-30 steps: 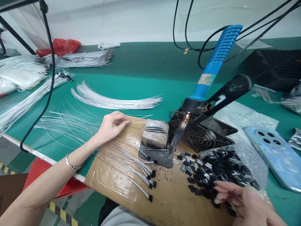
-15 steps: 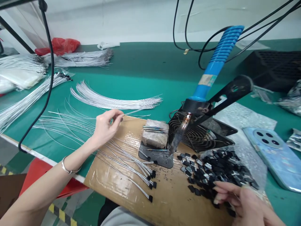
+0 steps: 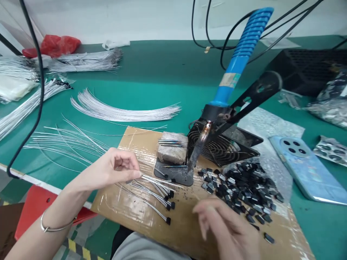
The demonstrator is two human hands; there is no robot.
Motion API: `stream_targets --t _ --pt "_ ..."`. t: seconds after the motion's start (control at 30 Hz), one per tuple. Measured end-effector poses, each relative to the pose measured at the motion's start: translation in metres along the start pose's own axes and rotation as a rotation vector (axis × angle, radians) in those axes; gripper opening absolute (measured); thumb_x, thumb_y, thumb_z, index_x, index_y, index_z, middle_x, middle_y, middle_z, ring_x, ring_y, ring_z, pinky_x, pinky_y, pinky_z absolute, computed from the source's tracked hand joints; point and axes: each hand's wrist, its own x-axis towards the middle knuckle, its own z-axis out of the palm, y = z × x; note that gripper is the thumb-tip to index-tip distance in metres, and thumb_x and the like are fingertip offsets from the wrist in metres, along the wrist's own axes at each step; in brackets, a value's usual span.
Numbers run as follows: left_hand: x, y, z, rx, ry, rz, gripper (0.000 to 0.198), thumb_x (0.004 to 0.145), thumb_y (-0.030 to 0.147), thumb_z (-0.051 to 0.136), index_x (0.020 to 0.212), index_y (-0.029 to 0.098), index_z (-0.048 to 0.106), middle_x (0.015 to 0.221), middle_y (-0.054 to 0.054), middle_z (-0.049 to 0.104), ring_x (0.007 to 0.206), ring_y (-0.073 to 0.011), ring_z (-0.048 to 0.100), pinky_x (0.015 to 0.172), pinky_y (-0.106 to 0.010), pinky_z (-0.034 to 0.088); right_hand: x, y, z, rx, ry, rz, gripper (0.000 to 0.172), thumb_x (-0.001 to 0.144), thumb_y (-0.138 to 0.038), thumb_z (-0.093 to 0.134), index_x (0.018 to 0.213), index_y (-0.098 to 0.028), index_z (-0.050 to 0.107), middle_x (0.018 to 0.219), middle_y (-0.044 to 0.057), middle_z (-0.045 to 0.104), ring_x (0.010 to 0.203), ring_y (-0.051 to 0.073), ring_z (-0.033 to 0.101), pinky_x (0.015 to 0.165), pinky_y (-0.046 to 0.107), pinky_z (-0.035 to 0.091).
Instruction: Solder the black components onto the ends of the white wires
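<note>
The left hand is over the left half of the brown taped cardboard sheet, and its fingertips are pinched together on the thin silver wires with black end caps, which run from the fingers to the right across the cardboard. The right hand hovers, blurred, over the cardboard's near edge with its fingers loosely spread. It is just beside the heap of small black plastic caps, and I cannot tell if it holds one.

Green bench w/ cardboard sheet, wire bundles, phone.
</note>
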Motion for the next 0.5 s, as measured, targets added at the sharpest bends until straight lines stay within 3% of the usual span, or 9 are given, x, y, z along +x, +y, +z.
stream_targets --t 0.1,0.2,0.3,0.4,0.5 --pt "-0.001 -0.005 0.011 0.012 -0.016 -0.006 0.016 0.083 0.023 0.076 0.074 0.014 0.066 0.061 0.004 0.055 0.055 -0.0079 0.042 0.051 -0.020 0.032 0.000 -0.013 0.025 0.077 -0.143 0.070 0.028 0.085 -0.044 0.070 0.070 -0.021 0.070 0.065 0.000 0.063 0.047 0.009 0.041 0.047 0.025 0.034" --pt "-0.003 -0.005 0.015 0.038 -0.019 -0.008 0.017 0.085 0.024 0.075 0.074 0.014 0.067 0.062 0.003 0.057 0.056 -0.0088 0.044 0.052 -0.021 0.032 0.002 -0.015 0.035 0.102 -0.152 0.127 0.027 0.084 -0.043 0.072 0.069 -0.020 0.068 0.062 -0.003 0.057 0.046 0.008 0.037 0.048 0.025 0.033" --pt "-0.004 -0.004 0.014 0.014 -0.035 -0.005 0.017 0.085 0.024 0.074 0.075 0.014 0.066 0.063 0.002 0.058 0.057 -0.0094 0.045 0.054 -0.021 0.033 0.005 -0.010 0.033 0.079 -0.126 0.103 0.029 0.086 -0.041 0.072 0.067 -0.021 0.066 0.057 -0.005 0.050 0.047 0.008 0.037 0.048 0.024 0.031" --pt "-0.003 -0.004 0.012 0.012 -0.053 0.019 0.017 0.087 0.025 0.073 0.075 0.014 0.066 0.070 0.000 0.061 0.061 -0.0106 0.047 0.056 -0.023 0.035 0.008 -0.003 0.027 0.083 -0.198 0.053 0.031 0.088 -0.042 0.071 0.067 -0.021 0.064 0.055 -0.005 0.046 0.048 0.008 0.039 0.047 0.022 0.031" --pt "-0.001 -0.004 0.009 0.036 -0.069 0.065 0.017 0.086 0.025 0.074 0.074 0.015 0.068 0.084 -0.005 0.066 0.079 -0.0164 0.057 0.063 -0.024 0.040 0.010 0.002 0.023 0.099 -0.255 0.058 0.031 0.091 -0.042 0.069 0.068 -0.021 0.063 0.056 -0.006 0.046 0.048 0.008 0.040 0.047 0.020 0.032"
